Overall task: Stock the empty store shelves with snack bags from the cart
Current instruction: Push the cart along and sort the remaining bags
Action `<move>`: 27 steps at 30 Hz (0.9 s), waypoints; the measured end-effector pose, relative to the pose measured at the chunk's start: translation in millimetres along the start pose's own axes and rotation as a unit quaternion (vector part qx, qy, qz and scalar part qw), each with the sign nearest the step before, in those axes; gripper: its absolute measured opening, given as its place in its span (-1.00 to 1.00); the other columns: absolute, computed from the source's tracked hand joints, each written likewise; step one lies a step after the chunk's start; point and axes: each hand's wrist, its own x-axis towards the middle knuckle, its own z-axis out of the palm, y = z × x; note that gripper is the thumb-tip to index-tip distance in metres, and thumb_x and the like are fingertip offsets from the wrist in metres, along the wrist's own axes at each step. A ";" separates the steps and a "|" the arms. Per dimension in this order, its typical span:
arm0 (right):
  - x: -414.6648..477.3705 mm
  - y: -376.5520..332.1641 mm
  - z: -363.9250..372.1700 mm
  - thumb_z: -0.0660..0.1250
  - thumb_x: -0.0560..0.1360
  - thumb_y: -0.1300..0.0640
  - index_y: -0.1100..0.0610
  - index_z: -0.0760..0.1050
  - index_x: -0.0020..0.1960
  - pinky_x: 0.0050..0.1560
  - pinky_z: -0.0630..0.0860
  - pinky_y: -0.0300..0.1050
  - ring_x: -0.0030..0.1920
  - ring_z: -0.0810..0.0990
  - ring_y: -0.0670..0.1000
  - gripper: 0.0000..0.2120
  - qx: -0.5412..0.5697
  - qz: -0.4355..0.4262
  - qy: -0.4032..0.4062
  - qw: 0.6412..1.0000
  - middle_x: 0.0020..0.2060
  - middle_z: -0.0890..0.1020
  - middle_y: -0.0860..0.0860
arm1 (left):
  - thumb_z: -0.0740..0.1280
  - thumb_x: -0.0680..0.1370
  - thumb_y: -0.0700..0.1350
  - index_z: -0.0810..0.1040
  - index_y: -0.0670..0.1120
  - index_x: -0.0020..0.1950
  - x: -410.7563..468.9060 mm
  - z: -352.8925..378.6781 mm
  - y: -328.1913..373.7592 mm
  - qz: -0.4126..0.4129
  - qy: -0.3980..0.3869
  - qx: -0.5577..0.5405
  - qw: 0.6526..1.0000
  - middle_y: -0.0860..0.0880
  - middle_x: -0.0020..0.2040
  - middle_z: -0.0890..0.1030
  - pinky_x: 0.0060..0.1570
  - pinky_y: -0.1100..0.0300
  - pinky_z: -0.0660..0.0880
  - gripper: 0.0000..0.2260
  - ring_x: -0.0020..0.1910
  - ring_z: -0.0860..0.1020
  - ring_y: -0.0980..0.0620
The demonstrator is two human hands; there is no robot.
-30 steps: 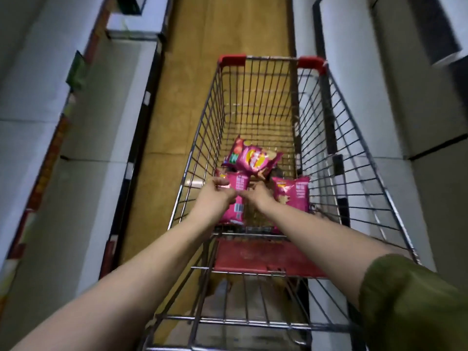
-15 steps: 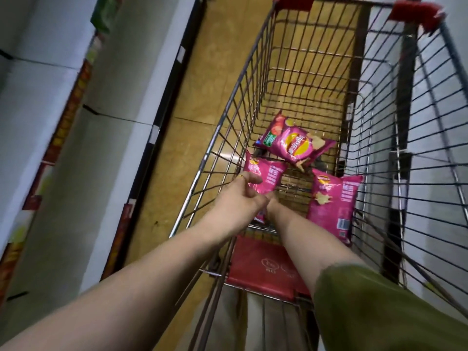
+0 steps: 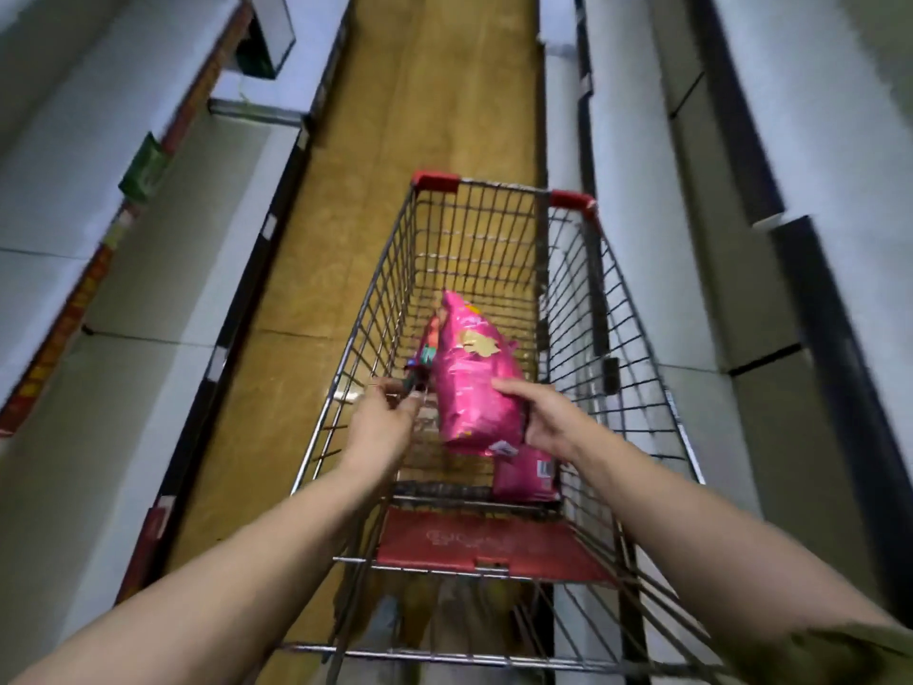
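Over the basket of the wire cart, the right hand grips a pink snack bag by its lower right edge, thumb across the front and fingers curled behind, holding it upright above the cart's bottom. Just beside the bag's left edge, the left hand curls its fingers toward it, though blur hides whether they pinch anything. A second pink bag lies at the basket's near end, a third bag peeks out behind the held one, and white shelves flank the aisle.
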 end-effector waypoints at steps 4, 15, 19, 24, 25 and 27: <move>-80.1 -23.6 0.9 0.68 -0.15 0.12 0.22 0.61 0.02 -0.17 0.63 -0.04 -0.16 0.69 0.10 -0.26 0.135 -0.066 -0.079 0.985 -0.13 0.69 0.16 | 0.37 0.45 0.16 0.37 -0.12 0.20 -37.3 -4.8 47.0 0.037 -0.128 -0.086 0.987 0.03 0.03 0.56 0.15 0.20 0.37 -0.51 0.06 0.49 0.08; -214.6 -46.1 34.8 0.32 0.39 0.21 0.32 0.50 0.06 -0.09 0.58 -0.06 -0.25 0.64 0.05 -0.72 0.029 -0.223 0.038 0.974 -0.19 0.67 0.17 | 0.66 -0.06 0.06 0.40 -0.12 0.21 -106.5 -15.7 125.8 0.106 -0.340 -0.260 0.897 -0.13 -0.08 0.69 -0.21 0.06 0.62 -0.09 -0.20 0.68 -0.08; -278.9 -56.4 38.0 0.21 0.49 -0.14 0.18 0.46 0.16 0.12 0.48 0.10 0.02 0.57 0.12 -0.57 -0.030 -0.312 0.108 0.943 0.02 0.59 0.16 | 0.58 0.14 0.01 0.32 -0.09 0.28 -142.7 -17.8 139.9 0.209 -0.289 -0.197 0.913 -0.11 0.06 0.63 -0.05 -0.03 0.60 -0.21 -0.06 0.66 -0.11; -348.2 -50.1 55.1 0.44 0.36 -0.05 0.08 0.30 0.32 0.06 0.58 0.09 0.01 0.66 0.09 -0.39 -0.127 -0.376 0.155 0.905 0.08 0.63 0.07 | 0.41 0.09 0.42 0.23 0.01 0.32 -200.1 -6.4 158.2 0.301 -0.306 -0.165 0.888 -0.06 0.14 0.57 -0.06 0.07 0.60 -0.07 0.00 0.63 -0.02; -361.8 -46.7 56.8 0.44 0.38 0.06 0.09 0.29 0.32 0.02 0.60 0.06 -0.03 0.68 0.09 -0.42 -0.113 -0.397 0.177 0.893 0.07 0.63 0.08 | 0.32 0.15 0.47 0.26 -0.01 0.33 -212.0 -3.4 162.7 0.304 -0.323 -0.174 0.879 -0.06 0.15 0.58 -0.06 0.06 0.60 -0.09 -0.01 0.64 -0.02; -395.6 -37.8 58.9 0.43 0.40 0.21 0.08 0.31 0.27 -0.13 0.63 -0.04 -0.14 0.69 0.05 -0.49 -0.075 -0.445 0.220 0.865 0.02 0.64 0.08 | 0.23 0.34 0.37 0.26 -0.02 0.39 -236.4 2.9 171.6 0.302 -0.368 -0.191 0.859 -0.10 0.19 0.58 -0.03 0.03 0.60 -0.26 0.02 0.64 -0.03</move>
